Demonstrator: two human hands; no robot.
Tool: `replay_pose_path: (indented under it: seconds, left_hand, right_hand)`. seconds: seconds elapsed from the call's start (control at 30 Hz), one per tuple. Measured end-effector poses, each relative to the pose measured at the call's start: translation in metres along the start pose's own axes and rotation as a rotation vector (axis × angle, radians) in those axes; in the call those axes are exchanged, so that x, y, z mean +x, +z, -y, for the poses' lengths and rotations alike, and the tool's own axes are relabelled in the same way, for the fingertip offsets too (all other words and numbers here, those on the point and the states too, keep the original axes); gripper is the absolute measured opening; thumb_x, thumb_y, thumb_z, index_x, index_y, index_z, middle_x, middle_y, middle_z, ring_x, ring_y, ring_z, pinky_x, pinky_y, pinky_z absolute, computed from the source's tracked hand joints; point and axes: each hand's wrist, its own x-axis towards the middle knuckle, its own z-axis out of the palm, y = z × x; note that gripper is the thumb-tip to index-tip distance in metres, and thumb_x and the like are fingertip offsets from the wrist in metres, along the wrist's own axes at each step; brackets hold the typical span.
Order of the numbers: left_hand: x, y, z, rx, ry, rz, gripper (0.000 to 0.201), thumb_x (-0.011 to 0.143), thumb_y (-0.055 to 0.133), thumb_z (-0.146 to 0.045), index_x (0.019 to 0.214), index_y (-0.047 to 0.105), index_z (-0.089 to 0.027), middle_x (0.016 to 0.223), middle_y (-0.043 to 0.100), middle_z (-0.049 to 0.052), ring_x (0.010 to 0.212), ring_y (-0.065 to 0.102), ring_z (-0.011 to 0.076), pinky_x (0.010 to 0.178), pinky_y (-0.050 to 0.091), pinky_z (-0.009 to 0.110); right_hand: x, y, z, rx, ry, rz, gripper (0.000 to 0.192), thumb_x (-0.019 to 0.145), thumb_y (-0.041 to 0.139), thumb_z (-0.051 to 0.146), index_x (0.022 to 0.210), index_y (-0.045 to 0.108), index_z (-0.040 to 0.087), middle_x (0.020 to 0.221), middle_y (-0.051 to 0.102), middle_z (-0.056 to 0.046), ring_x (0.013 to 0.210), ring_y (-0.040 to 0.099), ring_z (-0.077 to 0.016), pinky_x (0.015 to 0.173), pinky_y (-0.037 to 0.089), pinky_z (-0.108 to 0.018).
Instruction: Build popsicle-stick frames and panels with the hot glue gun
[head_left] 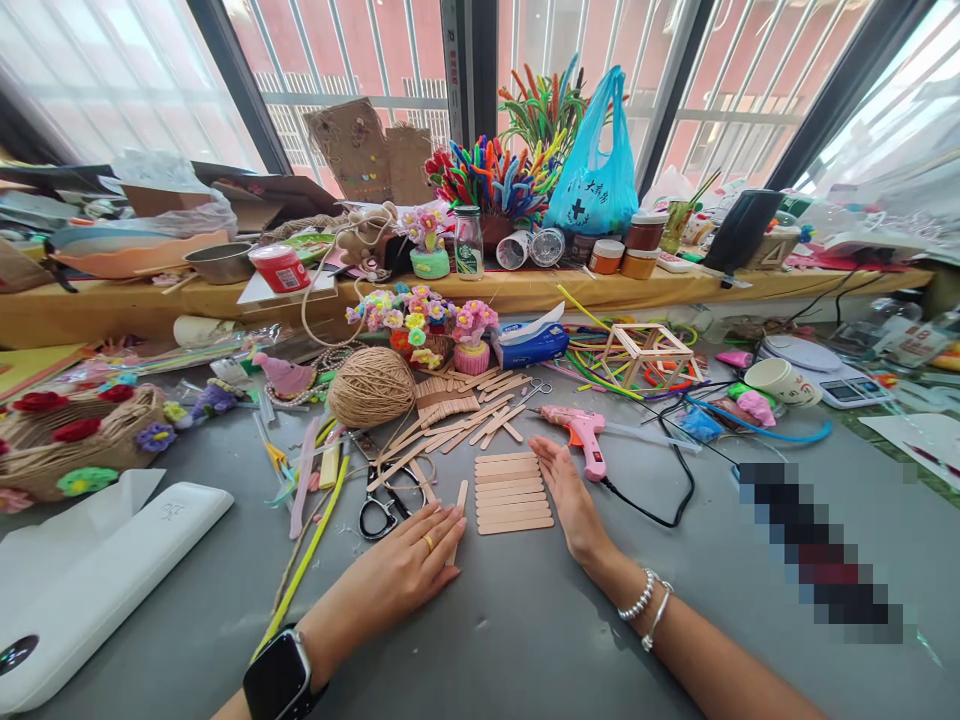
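A neat row of wooden craft sticks lies flat on the grey table between my hands. My left hand, with a ring and a black watch on the wrist, rests flat on the table, its fingertips on a single loose stick just left of the row. My right hand, with bead bracelets on the wrist, lies edge-on against the right side of the row, fingers straight. Neither hand grips anything.
Black scissors lie left of the row, a pink glue gun with black cord to the right. Behind are loose sticks, a twine ball, a stick frame, flower pots and a white cup.
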Motion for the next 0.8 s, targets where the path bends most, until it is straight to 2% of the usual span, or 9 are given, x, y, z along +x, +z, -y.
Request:
replay_pose_path:
  seconds: [0.23,0.43,0.63,0.8]
  left_hand:
    - [-0.003,-0.007,0.004,-0.156,-0.05,0.096,0.038,0.084,0.04,-0.022,0.122,0.042,-0.015,0.12,0.052,0.012,0.11,0.049,0.0211,0.094,0.04,0.036]
    - [0.0,-0.007,-0.003,-0.019,-0.008,0.117,0.032,0.086,0.033,-0.014,0.113,0.05,-0.012,0.114,0.057,0.013,0.105,0.053,0.0221,0.09,0.043,0.039]
    - [-0.002,-0.008,-0.009,0.147,0.057,0.036,0.033,0.082,0.034,-0.006,0.11,0.051,-0.006,0.112,0.057,0.017,0.102,0.054,0.023,0.088,0.044,0.036]
    - [-0.003,-0.003,-0.007,0.23,0.003,-0.107,0.044,0.08,0.028,0.001,0.121,0.04,-0.006,0.111,0.059,0.015,0.1,0.056,0.0223,0.085,0.046,0.034]
  right_hand:
    - [0.0,0.001,0.0,0.002,0.008,-0.001,0.047,0.079,0.036,0.057,0.11,0.052,0.025,0.124,0.05,-0.002,0.117,0.04,-0.0181,0.101,0.027,-0.037]
    - [0.0,0.0,-0.001,0.012,-0.006,0.006,0.045,0.08,0.036,0.056,0.108,0.053,0.025,0.121,0.052,-0.002,0.116,0.041,-0.0181,0.102,0.025,-0.037]
    - [0.0,0.0,-0.001,-0.003,-0.014,0.008,0.043,0.081,0.035,0.054,0.108,0.052,0.025,0.121,0.052,-0.002,0.117,0.04,-0.0177,0.103,0.024,-0.038]
    - [0.001,-0.001,-0.002,-0.011,-0.021,0.012,0.043,0.081,0.035,0.055,0.107,0.052,0.025,0.12,0.052,-0.003,0.116,0.04,-0.0178,0.102,0.024,-0.038]
